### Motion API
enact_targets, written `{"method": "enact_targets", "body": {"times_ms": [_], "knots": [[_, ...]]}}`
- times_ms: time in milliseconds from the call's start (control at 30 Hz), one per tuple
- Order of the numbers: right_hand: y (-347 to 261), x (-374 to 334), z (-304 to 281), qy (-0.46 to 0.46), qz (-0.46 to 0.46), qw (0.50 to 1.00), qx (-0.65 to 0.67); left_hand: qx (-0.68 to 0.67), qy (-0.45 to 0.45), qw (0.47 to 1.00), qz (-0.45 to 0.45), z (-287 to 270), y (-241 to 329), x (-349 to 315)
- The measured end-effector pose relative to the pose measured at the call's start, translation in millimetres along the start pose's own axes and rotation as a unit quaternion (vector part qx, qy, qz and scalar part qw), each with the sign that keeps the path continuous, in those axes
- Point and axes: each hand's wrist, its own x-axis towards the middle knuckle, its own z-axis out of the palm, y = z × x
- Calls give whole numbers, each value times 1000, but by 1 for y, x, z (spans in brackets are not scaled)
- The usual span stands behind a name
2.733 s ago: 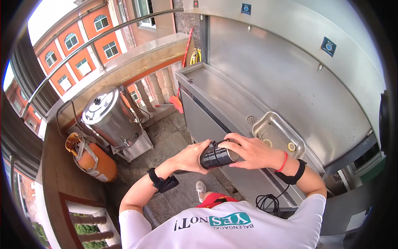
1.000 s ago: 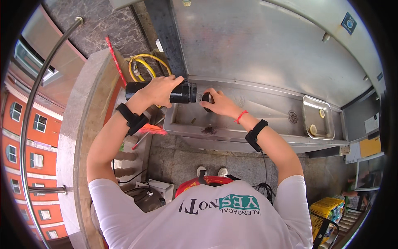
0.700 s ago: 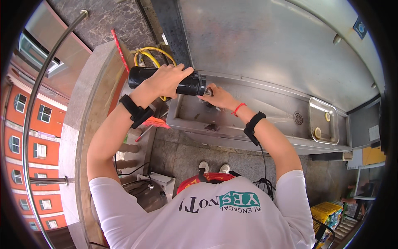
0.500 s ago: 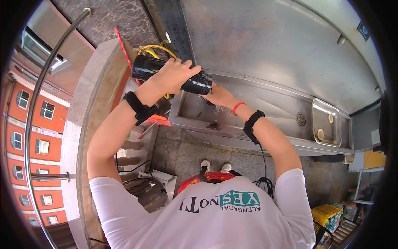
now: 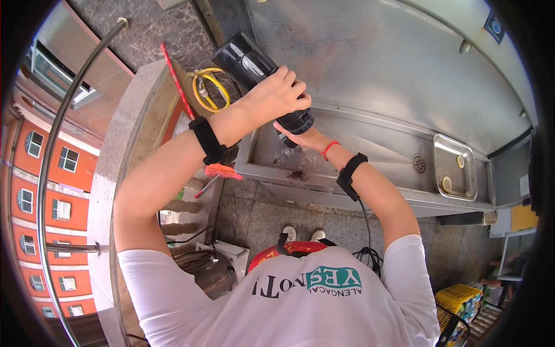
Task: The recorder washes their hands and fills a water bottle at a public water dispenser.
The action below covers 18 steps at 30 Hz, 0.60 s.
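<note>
A glossy black cylindrical container (image 5: 245, 58) is tilted over the left end of a long steel sink (image 5: 358, 156), its narrower ringed end pointing down. My left hand (image 5: 277, 93) is wrapped round its middle from above. At the lower end, my right hand (image 5: 305, 136) is against the container, its fingers mostly hidden beneath it. A small black part shows just below those fingers; I cannot tell whether it belongs to the container. Dark wet residue (image 5: 297, 174) lies in the sink near its front edge.
A steel tray (image 5: 457, 168) with round yellowish pieces stands at the sink's right end, beside a drain (image 5: 419, 164). To the left are a coiled yellow hose (image 5: 211, 89), a red-handled pole (image 5: 176, 78), a red brush (image 5: 222, 171) and a metal railing (image 5: 49, 144). Cables hang by my sides.
My left hand has raised the container's upper end away from me and to the right, making it steeper. My right hand has stayed near the lower end.
</note>
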Motion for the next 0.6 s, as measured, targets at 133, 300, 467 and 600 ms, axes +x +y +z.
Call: {"method": "enact_targets", "body": {"times_ms": [133, 300, 467, 600], "knots": [[-22, -2, -17, -131, 310, 937, 96, 26, 14, 999, 26, -6, -4, 9], [2, -9, -15, -144, 299, 940, 77, 62, 14, 997, 50, -20, -10, 20], [4, -11, -17, -108, 287, 937, 170, 75, 38, 994, 63, -31, -12, 27], [-14, -10, -27, -129, 303, 936, 126, 126, 15, 988, 84, -43, -14, 33]]}}
